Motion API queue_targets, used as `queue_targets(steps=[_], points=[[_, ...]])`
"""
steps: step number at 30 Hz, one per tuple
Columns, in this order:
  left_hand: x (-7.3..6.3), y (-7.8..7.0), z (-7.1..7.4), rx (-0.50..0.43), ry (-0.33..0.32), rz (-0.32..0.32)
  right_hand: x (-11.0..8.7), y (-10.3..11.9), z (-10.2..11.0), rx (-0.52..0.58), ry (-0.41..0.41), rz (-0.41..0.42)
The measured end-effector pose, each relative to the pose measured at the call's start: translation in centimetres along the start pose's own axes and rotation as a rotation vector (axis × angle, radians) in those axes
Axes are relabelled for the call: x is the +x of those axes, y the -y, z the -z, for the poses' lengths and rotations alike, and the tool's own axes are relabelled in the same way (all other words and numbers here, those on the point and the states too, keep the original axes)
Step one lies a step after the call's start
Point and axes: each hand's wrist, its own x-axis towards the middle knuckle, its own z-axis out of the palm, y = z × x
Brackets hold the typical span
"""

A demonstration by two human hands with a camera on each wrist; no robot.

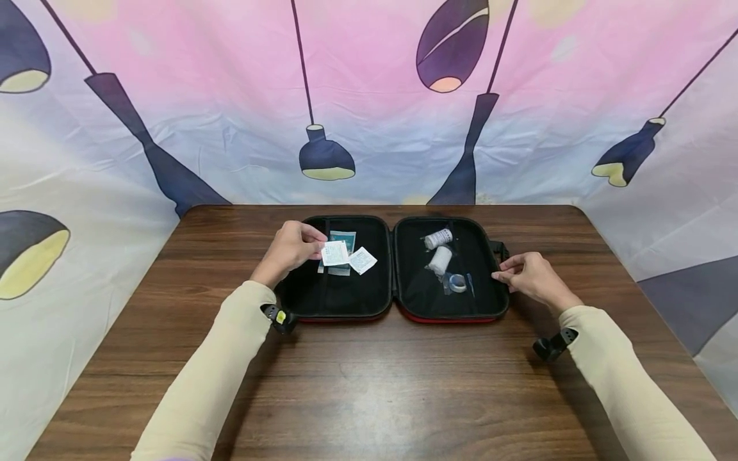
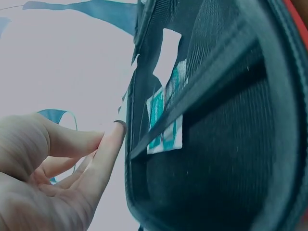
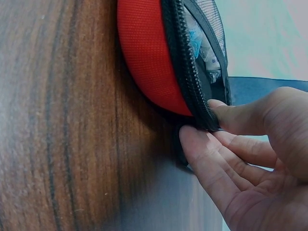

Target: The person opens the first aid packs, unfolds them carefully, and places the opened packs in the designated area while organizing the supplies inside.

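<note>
A red case with a black lining [image 1: 369, 307] lies spread flat, its two halves side by side. Over the left half, my left hand [image 1: 291, 248] pinches a small white square packet [image 1: 335, 253] between thumb and fingers. Just right of it is a second white packet [image 1: 362, 260], and a teal-and-white packet [image 2: 156, 115] sits under a dark strap [image 2: 207, 77]. My right hand [image 1: 530, 278] pinches the zippered rim [image 3: 199, 91] at the case's right side. The right half holds two white rolls [image 1: 440, 261] and a roll of tape [image 1: 457, 283].
The case stands on a brown wooden table [image 1: 369, 390], toward its far edge. A black handle [image 1: 499, 250] sticks out at the case's right side. Behind the table hangs a cloth backdrop [image 1: 242, 83] printed with lamps.
</note>
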Motion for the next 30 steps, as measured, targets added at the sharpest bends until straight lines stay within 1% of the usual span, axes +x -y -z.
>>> queue_targets(steps=[6, 9, 17, 21, 24, 30], points=[[-1.0, 0.7, 0.8, 0.045, -0.007, 0.036, 0.0, -0.1, 0.0, 0.003, -0.001, -0.002], [-1.6, 1.0, 1.1, 0.088, -0.012, 0.048, 0.0, -0.1, 0.0, 0.009, 0.000, -0.004], [-2.8, 1.9, 2.0, 0.182, -0.012, 0.033, 0.1, 0.0, 0.0, 0.024, -0.003, 0.002], [-3.0, 2.3, 2.4, 0.209, -0.001, 0.029, 0.0, -0.1, 0.0, 0.014, -0.005, 0.006], [-3.1, 2.5, 2.4, 0.222, 0.004, 0.017, 0.0, -0.1, 0.0, 0.011, -0.005, 0.006], [-3.2, 2.5, 2.1, 0.281, 0.006, -0.003, 0.0, -0.1, 0.0, 0.016, -0.011, 0.004]])
